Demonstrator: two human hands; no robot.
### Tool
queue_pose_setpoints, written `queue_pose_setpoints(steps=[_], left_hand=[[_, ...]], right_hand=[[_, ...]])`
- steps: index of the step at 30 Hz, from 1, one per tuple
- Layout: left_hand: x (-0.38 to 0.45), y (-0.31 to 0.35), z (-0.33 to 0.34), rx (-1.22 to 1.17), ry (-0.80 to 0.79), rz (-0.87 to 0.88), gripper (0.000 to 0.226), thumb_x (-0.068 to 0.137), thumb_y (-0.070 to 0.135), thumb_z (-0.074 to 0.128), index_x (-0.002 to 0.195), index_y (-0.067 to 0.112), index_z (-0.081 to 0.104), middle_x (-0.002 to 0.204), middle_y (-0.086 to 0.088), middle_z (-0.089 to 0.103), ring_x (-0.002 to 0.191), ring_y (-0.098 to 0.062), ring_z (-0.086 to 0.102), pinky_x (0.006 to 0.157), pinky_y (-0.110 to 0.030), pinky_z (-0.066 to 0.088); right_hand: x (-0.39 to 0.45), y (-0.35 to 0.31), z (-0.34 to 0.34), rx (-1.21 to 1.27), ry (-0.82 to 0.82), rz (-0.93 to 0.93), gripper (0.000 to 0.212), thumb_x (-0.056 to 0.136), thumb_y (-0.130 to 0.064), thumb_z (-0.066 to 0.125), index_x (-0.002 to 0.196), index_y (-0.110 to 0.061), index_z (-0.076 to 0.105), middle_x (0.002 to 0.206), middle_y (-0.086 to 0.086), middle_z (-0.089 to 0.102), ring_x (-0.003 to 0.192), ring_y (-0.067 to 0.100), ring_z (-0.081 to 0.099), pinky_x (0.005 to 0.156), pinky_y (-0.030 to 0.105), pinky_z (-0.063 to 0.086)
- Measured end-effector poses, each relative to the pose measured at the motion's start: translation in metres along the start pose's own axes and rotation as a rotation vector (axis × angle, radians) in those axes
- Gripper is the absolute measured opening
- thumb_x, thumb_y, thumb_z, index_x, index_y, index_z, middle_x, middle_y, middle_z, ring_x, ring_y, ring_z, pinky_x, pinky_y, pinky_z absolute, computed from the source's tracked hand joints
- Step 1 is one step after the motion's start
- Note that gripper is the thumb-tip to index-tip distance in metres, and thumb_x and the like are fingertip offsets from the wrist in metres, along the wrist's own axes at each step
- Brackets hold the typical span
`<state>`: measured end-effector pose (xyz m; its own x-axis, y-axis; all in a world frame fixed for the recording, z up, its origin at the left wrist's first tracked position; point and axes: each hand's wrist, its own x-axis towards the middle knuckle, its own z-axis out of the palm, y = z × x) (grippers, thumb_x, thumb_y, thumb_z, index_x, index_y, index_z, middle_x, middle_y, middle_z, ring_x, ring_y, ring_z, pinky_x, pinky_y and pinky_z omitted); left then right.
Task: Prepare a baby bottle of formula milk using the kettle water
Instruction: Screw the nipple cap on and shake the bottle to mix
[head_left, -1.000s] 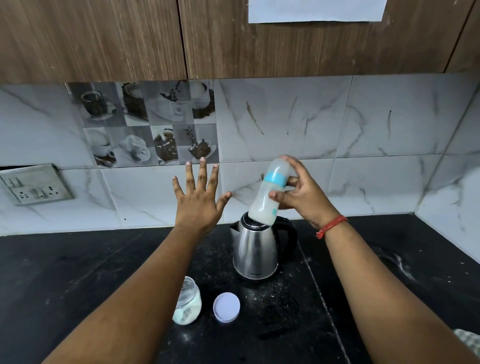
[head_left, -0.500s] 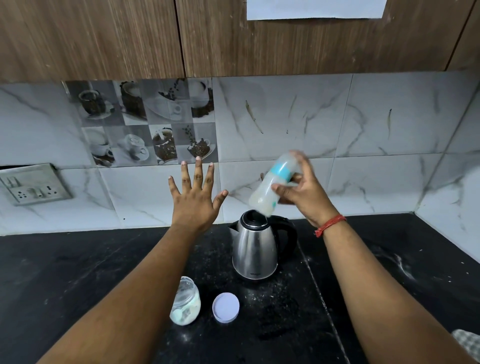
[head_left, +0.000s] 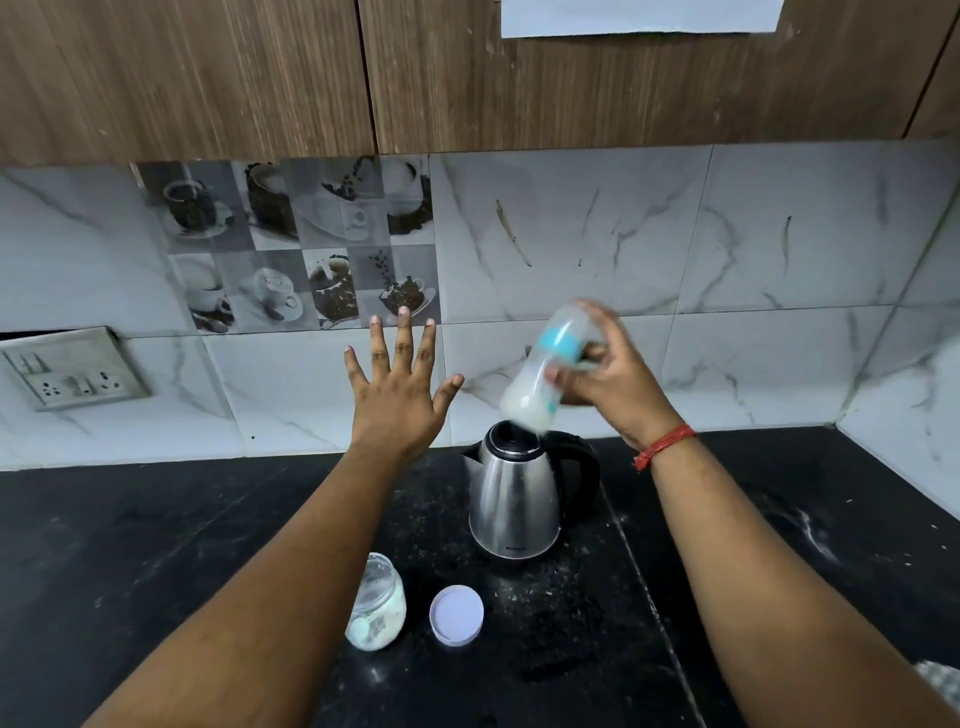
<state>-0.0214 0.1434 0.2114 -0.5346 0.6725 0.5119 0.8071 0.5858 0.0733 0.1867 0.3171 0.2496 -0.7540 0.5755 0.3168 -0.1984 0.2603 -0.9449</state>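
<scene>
Fingers of the left hand (head_left: 397, 400) are spread wide and straight in the air; it holds nothing. Below it, on the black tabletop (head_left: 156, 545), stand the open powder jar (head_left: 376, 605) and, just beside it, the loose lid (head_left: 456, 615). Behind them stands the steel kettle (head_left: 514, 493). Above the kettle, the right hand (head_left: 608, 379) grips the baby bottle (head_left: 545, 371), tilted and blurred, with milky liquid inside. I judge the bottle light and stiff, smooth plastic, possibly slippery; holding around the middle, below the blue ring, seems safest.
</scene>
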Motion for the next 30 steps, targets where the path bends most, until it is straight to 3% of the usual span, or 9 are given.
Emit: queue_pose_setpoints(steps=[4, 7, 10, 13, 19, 22, 25, 28, 30], left_hand=[[0.001, 0.002, 0.001, 0.007, -0.001, 0.002, 0.076, 0.094, 0.073, -0.008, 0.157, 0.033, -0.023, 0.169, -0.004, -0.026, 0.155, -0.035, -0.025, 0.123, -0.068, -0.003], [0.002, 0.001, 0.002, 0.005, -0.015, -0.012, 0.077, 0.093, 0.073, -0.01, 0.157, 0.032, -0.024, 0.168, -0.003, -0.028, 0.155, -0.035, -0.026, 0.123, -0.067, -0.003], [0.002, 0.001, 0.003, 0.013, -0.006, -0.004, 0.078, 0.093, 0.074, -0.011, 0.157, 0.033, -0.024, 0.168, -0.003, -0.028, 0.155, -0.035, -0.026, 0.123, -0.068, -0.004], [0.003, 0.0, 0.004, 0.002, -0.009, -0.002, 0.078, 0.092, 0.074, -0.013, 0.157, 0.033, -0.024, 0.168, -0.003, -0.029, 0.155, -0.034, -0.027, 0.123, -0.067, -0.005], [0.002, -0.003, 0.009, 0.007, -0.003, 0.015, 0.079, 0.093, 0.075, -0.012, 0.159, 0.032, -0.021, 0.168, -0.003, -0.028, 0.155, -0.035, -0.026, 0.123, -0.067, -0.005], [0.003, -0.005, 0.01, 0.011, 0.003, 0.02, 0.08, 0.093, 0.075, -0.012, 0.16, 0.032, -0.018, 0.169, -0.003, -0.027, 0.155, -0.035, -0.026, 0.123, -0.067, -0.005], [0.004, -0.006, 0.011, 0.001, -0.004, 0.01, 0.079, 0.093, 0.074, -0.011, 0.16, 0.032, -0.019, 0.169, -0.003, -0.027, 0.155, -0.035, -0.025, 0.123, -0.067, -0.005], [0.005, -0.006, 0.01, 0.003, 0.007, 0.021, 0.08, 0.094, 0.074, -0.011, 0.161, 0.032, -0.017, 0.169, -0.003, -0.026, 0.155, -0.035, -0.025, 0.123, -0.067, -0.005], [0.006, -0.007, 0.011, 0.006, -0.002, 0.018, 0.079, 0.094, 0.074, -0.011, 0.16, 0.032, -0.019, 0.169, -0.004, -0.026, 0.155, -0.035, -0.025, 0.123, -0.067, -0.005]], right_hand=[[0.001, -0.003, 0.0, -0.048, -0.089, 0.01, 0.086, 0.077, -0.007, 0.084, 0.143, -0.04, 0.04, 0.126, 0.021, 0.059, 0.1, 0.037, 0.073, 0.08, 0.053, 0.062], [0.0, -0.001, -0.001, -0.003, -0.025, -0.003, 0.085, 0.076, -0.01, 0.084, 0.141, -0.043, 0.04, 0.126, 0.015, 0.059, 0.101, 0.029, 0.073, 0.081, 0.05, 0.062], [-0.002, -0.003, 0.003, -0.097, -0.179, 0.03, 0.088, 0.069, -0.019, 0.087, 0.14, -0.048, 0.042, 0.126, 0.018, 0.06, 0.096, 0.031, 0.073, 0.08, 0.051, 0.063], [0.0, 0.001, 0.003, 0.014, 0.015, 0.007, 0.087, 0.08, -0.005, 0.081, 0.149, -0.034, 0.035, 0.126, 0.016, 0.06, 0.097, 0.024, 0.072, 0.078, 0.047, 0.063], [0.001, 0.002, 0.003, -0.049, -0.019, -0.011, 0.087, 0.08, -0.006, 0.082, 0.147, -0.039, 0.037, 0.127, 0.018, 0.058, 0.097, 0.029, 0.073, 0.08, 0.047, 0.063], [0.0, -0.002, 0.003, -0.124, -0.18, 0.002, 0.089, 0.077, -0.008, 0.084, 0.148, -0.038, 0.038, 0.123, 0.019, 0.06, 0.086, 0.026, 0.074, 0.075, 0.044, 0.063], [0.002, 0.001, -0.001, -0.034, -0.025, -0.01, 0.087, 0.073, -0.02, 0.085, 0.144, -0.041, 0.039, 0.127, 0.019, 0.059, 0.097, 0.027, 0.073, 0.077, 0.046, 0.063], [0.003, 0.002, 0.0, -0.072, -0.138, -0.005, 0.089, 0.075, -0.013, 0.086, 0.146, -0.04, 0.04, 0.132, 0.023, 0.057, 0.101, 0.033, 0.072, 0.084, 0.051, 0.062], [0.004, 0.003, -0.001, -0.008, -0.027, -0.031, 0.089, 0.072, -0.016, 0.085, 0.145, -0.04, 0.04, 0.131, 0.021, 0.056, 0.102, 0.03, 0.072, 0.082, 0.048, 0.062]])
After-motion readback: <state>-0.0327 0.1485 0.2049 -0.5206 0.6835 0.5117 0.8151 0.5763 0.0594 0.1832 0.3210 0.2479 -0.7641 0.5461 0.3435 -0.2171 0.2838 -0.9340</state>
